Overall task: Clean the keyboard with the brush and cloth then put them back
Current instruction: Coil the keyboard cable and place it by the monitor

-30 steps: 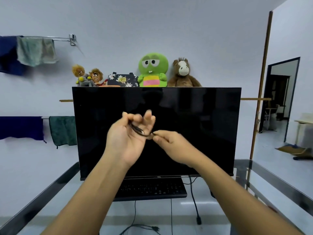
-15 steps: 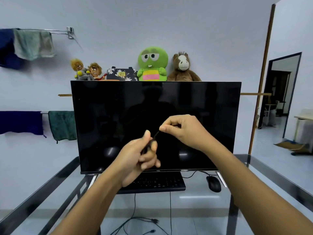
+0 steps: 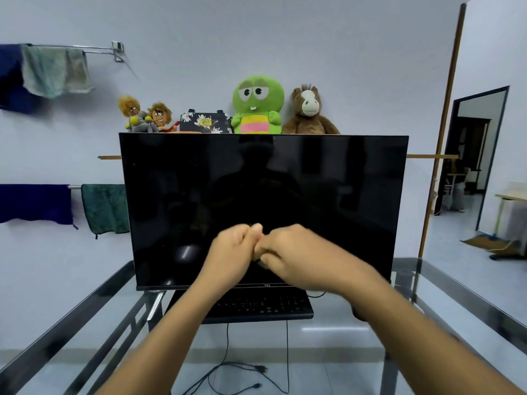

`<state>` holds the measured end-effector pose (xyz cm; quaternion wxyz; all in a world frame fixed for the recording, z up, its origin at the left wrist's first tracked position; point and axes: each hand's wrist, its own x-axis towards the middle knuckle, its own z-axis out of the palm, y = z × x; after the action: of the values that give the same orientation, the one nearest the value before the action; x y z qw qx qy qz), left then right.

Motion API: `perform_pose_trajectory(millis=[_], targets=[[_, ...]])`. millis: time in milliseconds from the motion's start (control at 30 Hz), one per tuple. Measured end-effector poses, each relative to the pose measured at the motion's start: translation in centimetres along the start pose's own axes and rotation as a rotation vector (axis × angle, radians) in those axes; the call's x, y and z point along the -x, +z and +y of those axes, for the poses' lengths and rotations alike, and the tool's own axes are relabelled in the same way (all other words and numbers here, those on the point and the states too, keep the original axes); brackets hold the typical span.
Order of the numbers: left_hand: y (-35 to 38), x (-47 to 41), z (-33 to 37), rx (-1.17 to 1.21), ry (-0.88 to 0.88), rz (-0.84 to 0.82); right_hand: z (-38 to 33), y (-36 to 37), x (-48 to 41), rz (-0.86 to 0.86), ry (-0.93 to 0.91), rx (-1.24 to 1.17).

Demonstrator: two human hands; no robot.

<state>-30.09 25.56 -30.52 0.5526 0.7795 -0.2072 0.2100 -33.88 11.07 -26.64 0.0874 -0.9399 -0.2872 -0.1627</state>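
Observation:
The black keyboard [image 3: 256, 306] lies on the glass table [image 3: 427, 280] under the dark monitor [image 3: 199, 195], partly hidden by my forearms. My left hand [image 3: 231, 249] and my right hand [image 3: 302, 252] are curled and pressed together in front of the screen, above the keyboard. A thin dark band [image 3: 258, 261] shows only as a small bit between them; both hands appear to grip it. The hands are motion-blurred. No brush is in view. A green cloth [image 3: 105, 208] hangs on a wall rail at the left.
A blue cloth [image 3: 34, 202] hangs beside the green one, and a pale cloth [image 3: 55, 69] on a higher rail. Plush toys [image 3: 258, 105] sit behind the monitor's top edge. Cables [image 3: 228, 372] lie on the floor under the glass. A doorway [image 3: 479, 155] opens at the right.
My right hand came down and left to meet my left hand, closing the gap between them. The thin dark band that stretched between them is now almost hidden.

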Motion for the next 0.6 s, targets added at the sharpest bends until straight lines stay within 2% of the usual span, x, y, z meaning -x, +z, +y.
perform_pose_trajectory(millis=[33, 133, 200, 267, 367, 433, 500, 600], targets=[[0.1, 0.4, -0.5, -0.026, 0.002, -0.074, 0.1, -0.9, 0.2, 0.01, -0.004, -0.015], [0.4, 1.5, -0.7, 0.148, -0.117, -0.283, 1.2, -3.0, 0.3, -0.014, -0.029, -0.089], [0.6, 2.1, -0.2, 0.363, -0.23, -0.427, 2.2, -3.7, 0.2, 0.008, -0.053, -0.146], [0.6, 2.5, 0.5, 0.67, -0.34, -0.523, 3.2, -3.6, 0.0, 0.092, -0.035, -0.316], [0.5, 2.8, 1.6, 1.05, -0.42, -0.523, 3.8, -1.8, 0.0, 0.22, 0.028, -0.701], [0.5, 2.8, 2.1, 1.217, -0.431, -0.493, 3.5, 0.4, 0.2, 0.233, 0.09, -0.893], [0.5, 2.6, 2.4, 1.305, -0.444, -0.452, 2.7, 2.3, 0.6, 0.203, 0.177, -1.035], [0.8, 2.2, 2.3, 1.271, -0.494, -0.337, 1.7, 3.9, 1.0, 0.19, 0.295, -1.223]])
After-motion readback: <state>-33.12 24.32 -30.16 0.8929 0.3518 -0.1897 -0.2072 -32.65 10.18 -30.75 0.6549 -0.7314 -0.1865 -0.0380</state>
